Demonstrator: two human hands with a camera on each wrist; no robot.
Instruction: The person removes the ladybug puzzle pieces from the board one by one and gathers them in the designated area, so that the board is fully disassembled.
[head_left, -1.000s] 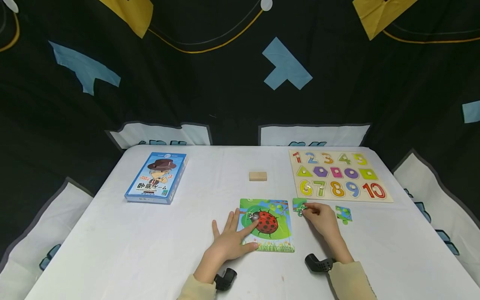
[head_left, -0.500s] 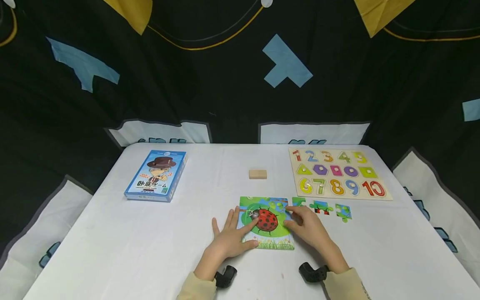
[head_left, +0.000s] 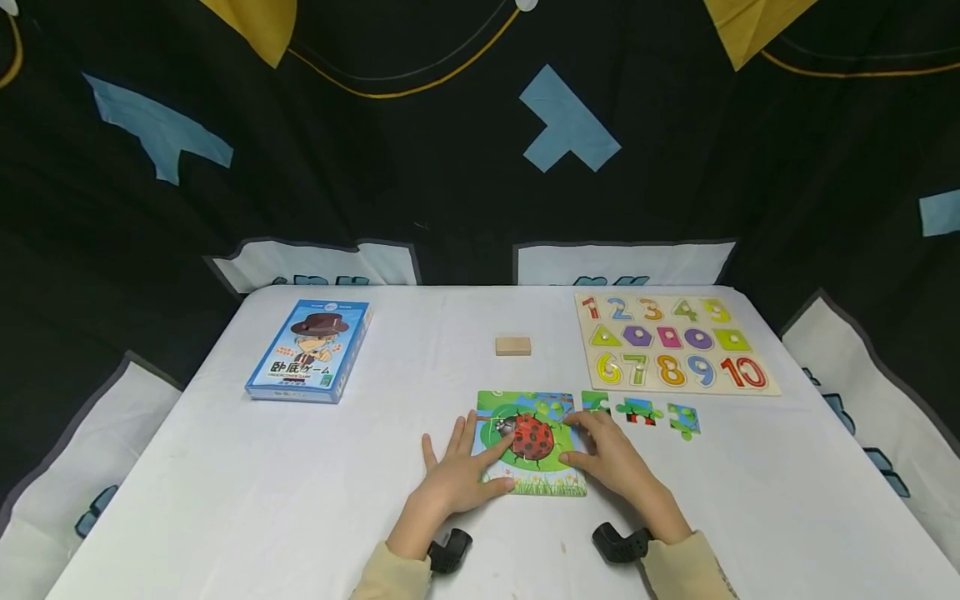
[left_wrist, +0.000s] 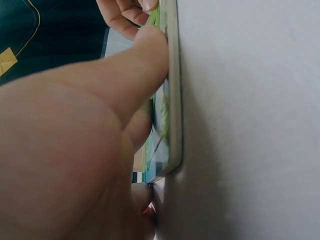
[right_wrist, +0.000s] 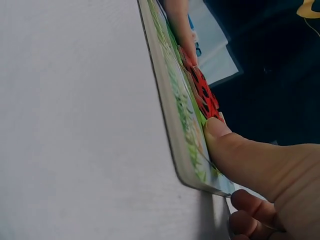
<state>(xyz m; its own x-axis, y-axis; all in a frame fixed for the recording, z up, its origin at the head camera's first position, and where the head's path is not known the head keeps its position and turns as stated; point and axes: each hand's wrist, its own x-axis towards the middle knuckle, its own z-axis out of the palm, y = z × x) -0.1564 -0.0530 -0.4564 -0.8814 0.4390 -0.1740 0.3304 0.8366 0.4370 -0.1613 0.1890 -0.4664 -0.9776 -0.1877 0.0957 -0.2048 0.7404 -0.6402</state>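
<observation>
A ladybug jigsaw puzzle (head_left: 536,479) lies in its tray on the white table. My left hand (head_left: 453,487) rests spread on its left side, index fingertip on the ladybug and thumb on the lower edge. My right hand (head_left: 615,458) touches the puzzle's right side with index finger and thumb set apart. In the right wrist view, the thumb (right_wrist: 245,155) presses on the board's face beside the ladybug (right_wrist: 205,95); the other fingers bend beside the edge. Loose jigsaw pieces lie right of the tray: a green one (head_left: 596,401), a middle one (head_left: 640,411) and another (head_left: 684,420).
A wooden number board (head_left: 600,379) lies at the back right. A small wooden block (head_left: 513,346) is behind the puzzle. At the left stands a blue game box (head_left: 307,350). A black curtain (head_left: 450,192) hangs behind the table.
The right hand has let go of a jigsaw piece beside the tray and moved left onto the puzzle's right side. The left hand has stayed put.
</observation>
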